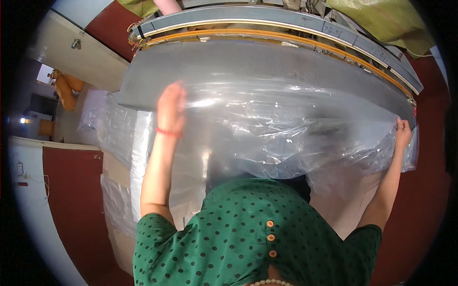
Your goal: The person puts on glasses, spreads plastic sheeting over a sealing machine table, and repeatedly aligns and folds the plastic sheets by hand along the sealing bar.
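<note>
A wide sheet of clear plastic film (267, 124) lies wrinkled and shiny over the front part of a grey tabletop (205, 57) and hangs down over its near edge. Far out to the right, my right hand (403, 133) pinches the film's edge near the table's right end. My left hand (172, 107), with a red bracelet at the wrist, is over the left part of the film. Motion blurs its fingers, so their hold cannot be made out.
A long metal rail (267, 15) and an orange strip (248, 32) run along the table's back edge. More clear plastic (117, 128) hangs at the left. Yellow-green sacks (381, 24) sit behind at the right. A pale door (71, 47) stands at far left.
</note>
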Demonstrator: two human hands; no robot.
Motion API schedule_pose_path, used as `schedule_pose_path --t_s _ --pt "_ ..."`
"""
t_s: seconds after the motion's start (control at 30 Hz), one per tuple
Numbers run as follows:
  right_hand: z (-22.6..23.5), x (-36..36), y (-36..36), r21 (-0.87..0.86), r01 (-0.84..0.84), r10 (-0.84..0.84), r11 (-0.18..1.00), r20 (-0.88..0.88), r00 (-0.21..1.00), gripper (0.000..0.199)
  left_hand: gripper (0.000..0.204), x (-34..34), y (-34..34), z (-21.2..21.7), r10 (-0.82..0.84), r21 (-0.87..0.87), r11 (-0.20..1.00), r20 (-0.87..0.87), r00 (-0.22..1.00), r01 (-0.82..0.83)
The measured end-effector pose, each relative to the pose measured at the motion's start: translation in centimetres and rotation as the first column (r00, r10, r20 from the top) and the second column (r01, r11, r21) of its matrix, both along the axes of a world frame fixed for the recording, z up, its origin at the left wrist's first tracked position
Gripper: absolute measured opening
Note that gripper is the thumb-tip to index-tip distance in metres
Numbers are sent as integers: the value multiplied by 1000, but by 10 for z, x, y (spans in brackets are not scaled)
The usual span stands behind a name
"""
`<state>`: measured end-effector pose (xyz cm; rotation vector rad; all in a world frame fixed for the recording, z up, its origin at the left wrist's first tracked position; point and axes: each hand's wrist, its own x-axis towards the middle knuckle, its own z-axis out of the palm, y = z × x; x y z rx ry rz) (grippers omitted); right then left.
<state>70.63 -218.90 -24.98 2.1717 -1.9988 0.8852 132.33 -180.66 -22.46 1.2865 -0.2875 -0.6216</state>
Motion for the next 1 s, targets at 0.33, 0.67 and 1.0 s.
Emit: schedule_pose_path --t_s 0.33,0.67,1.0 --pt "0 -3 -1 19 -16 16 1000 41 999 29 22 42 -31 -9 -286 556 688 798 530 -466" --pt "-2 -1 -5 12 -16 15 1000 55 998 29 18 45 -41 -14 -327 431 710 902 282 -556" --pt "-37 -9 -63 -217 44 69 975 489 870 31 18 76 -109 -22 335 -34 917 610 718 -398"
